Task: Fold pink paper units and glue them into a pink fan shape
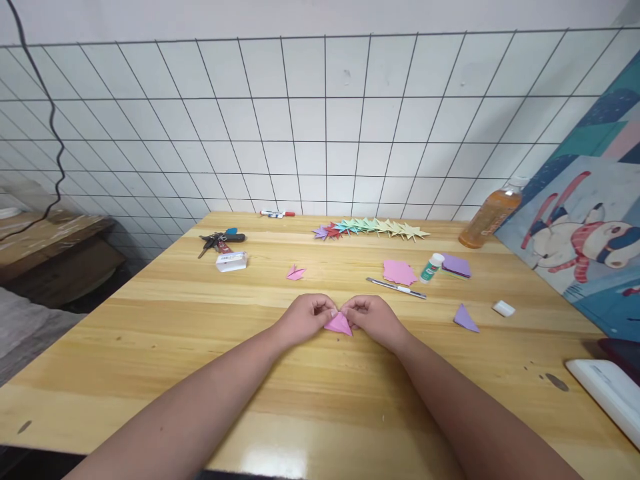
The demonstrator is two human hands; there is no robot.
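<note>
A folded piece of pink paper point(339, 325) is held low over the middle of the wooden table, pinched from both sides. My left hand point(307, 315) grips its upper left edge between thumb and fingers. On the other side, my right hand point(373, 319) pinches the upper right edge, and the two thumbs nearly meet. Beyond my left hand lies another folded pink paper piece point(295, 273). Past my right hand are a stack of pink paper sheets point(399, 272) and a slim utility knife point(397, 288).
A row of folded paper stars point(373, 227) lies near the tiled wall. At left are keys point(220, 241), a small box point(231, 261) and a marker point(277, 214). Rightward are a glue stick point(432, 267), purple sheets point(457, 266), a purple triangle point(466, 319), an eraser point(503, 308) and a bottle point(490, 217).
</note>
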